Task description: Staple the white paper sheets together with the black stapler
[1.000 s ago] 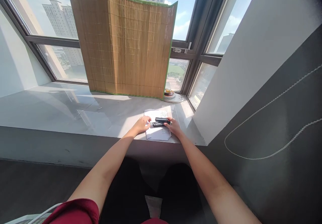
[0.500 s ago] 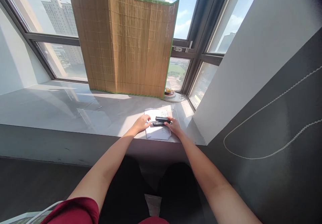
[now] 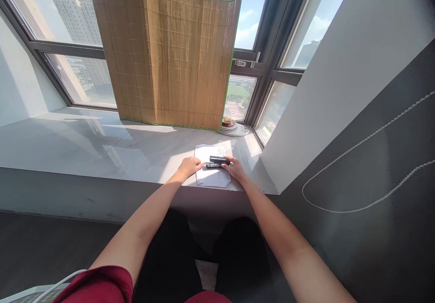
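Your right hand (image 3: 234, 169) clamped on opened, elongated black stapler (image 3: 217, 159), over white marked paper (image 3: 211, 179), your left hand (image 3: 190, 166) near its end, grip unclear.

A: Bkgd?
B: Bamboo mat (image 3: 170, 62), grn edging, upright in front of window (image 3: 250, 21); pale bldg (image 3: 76, 19) outside, L.
A: R?
B: Plate-like stack (image 3: 229, 126) nr mat's lower R corner. Lt cord (image 3: 340, 212), looped, agst dk wall (image 3: 350, 176).

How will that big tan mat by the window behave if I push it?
The mat would probably flex rather than stay rigid, since its top edge already curves. It might tip or slide, standing tall on a smooth-looking windowsill. It's likely light for its size, as it appears made of thin slats.
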A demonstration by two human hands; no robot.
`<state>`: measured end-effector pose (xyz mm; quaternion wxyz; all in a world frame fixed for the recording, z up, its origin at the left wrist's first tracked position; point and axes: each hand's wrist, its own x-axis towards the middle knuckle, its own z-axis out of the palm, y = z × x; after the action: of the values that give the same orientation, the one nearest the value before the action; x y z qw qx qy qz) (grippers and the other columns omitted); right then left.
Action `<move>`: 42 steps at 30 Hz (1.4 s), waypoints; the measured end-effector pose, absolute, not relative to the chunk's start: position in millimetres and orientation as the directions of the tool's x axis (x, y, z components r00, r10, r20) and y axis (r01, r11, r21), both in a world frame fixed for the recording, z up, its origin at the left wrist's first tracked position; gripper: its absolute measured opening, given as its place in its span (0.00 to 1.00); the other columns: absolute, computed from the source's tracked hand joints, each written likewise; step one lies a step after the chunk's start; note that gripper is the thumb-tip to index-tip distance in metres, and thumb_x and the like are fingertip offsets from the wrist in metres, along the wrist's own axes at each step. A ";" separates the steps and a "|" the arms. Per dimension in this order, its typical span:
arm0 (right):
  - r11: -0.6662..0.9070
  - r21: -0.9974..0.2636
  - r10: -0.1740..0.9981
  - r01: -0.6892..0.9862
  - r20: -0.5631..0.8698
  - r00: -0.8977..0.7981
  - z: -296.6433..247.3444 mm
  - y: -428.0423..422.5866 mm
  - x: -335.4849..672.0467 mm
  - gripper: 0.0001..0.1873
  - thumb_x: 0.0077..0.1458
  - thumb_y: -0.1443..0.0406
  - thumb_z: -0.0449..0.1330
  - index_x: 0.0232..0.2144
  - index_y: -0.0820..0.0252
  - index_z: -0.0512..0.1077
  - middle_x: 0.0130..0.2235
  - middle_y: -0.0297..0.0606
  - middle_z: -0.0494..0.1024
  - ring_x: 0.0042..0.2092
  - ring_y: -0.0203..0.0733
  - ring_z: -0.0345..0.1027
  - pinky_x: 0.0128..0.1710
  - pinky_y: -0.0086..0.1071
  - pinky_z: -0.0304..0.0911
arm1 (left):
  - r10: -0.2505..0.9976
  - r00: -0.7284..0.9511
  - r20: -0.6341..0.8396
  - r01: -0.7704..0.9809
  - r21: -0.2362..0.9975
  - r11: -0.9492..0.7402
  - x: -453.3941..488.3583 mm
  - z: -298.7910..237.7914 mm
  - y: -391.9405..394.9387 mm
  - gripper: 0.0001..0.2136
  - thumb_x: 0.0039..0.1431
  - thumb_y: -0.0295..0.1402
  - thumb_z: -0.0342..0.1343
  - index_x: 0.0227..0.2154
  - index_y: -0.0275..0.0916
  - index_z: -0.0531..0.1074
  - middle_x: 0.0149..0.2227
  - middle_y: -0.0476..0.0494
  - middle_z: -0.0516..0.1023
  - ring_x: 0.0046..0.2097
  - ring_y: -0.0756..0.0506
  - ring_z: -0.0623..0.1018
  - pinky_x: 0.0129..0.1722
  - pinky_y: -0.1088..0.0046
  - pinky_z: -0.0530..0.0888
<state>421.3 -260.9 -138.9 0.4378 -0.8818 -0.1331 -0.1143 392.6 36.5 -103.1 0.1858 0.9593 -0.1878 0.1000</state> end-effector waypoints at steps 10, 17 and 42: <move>-0.570 -0.730 0.184 0.377 0.333 0.925 -129.9 -260.2 413.5 0.23 0.57 0.60 0.71 0.55 0.50 0.83 0.54 0.40 0.86 0.57 0.55 0.76 0.65 0.53 0.68 | -0.361 0.900 0.242 -0.422 0.285 -0.861 390.0 -98.2 34.6 0.20 0.72 0.41 0.55 0.24 0.41 0.79 0.31 0.39 0.81 0.35 0.41 0.78 0.35 0.66 0.63; -0.557 -0.713 0.238 0.425 0.353 0.905 -128.3 -261.8 411.5 0.22 0.59 0.60 0.72 0.55 0.51 0.84 0.56 0.41 0.86 0.58 0.55 0.76 0.65 0.51 0.67 | -0.371 0.896 0.244 -0.435 0.316 -0.843 392.9 -102.0 33.3 0.19 0.71 0.41 0.56 0.25 0.40 0.79 0.31 0.40 0.80 0.34 0.42 0.76 0.35 0.66 0.62; -0.695 -0.585 0.301 0.418 0.291 0.908 -125.3 -255.3 409.1 0.28 0.63 0.56 0.72 0.63 0.53 0.77 0.57 0.46 0.83 0.61 0.63 0.72 0.65 0.55 0.64 | -0.373 0.895 0.246 -0.438 0.327 -0.837 393.1 -101.3 31.0 0.20 0.71 0.42 0.56 0.24 0.39 0.77 0.30 0.39 0.79 0.32 0.43 0.72 0.34 0.66 0.60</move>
<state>409.1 -255.3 -125.3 0.3375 -0.9166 -0.1961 -0.0863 393.1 31.0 -101.3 0.1903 0.9546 -0.2124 0.0865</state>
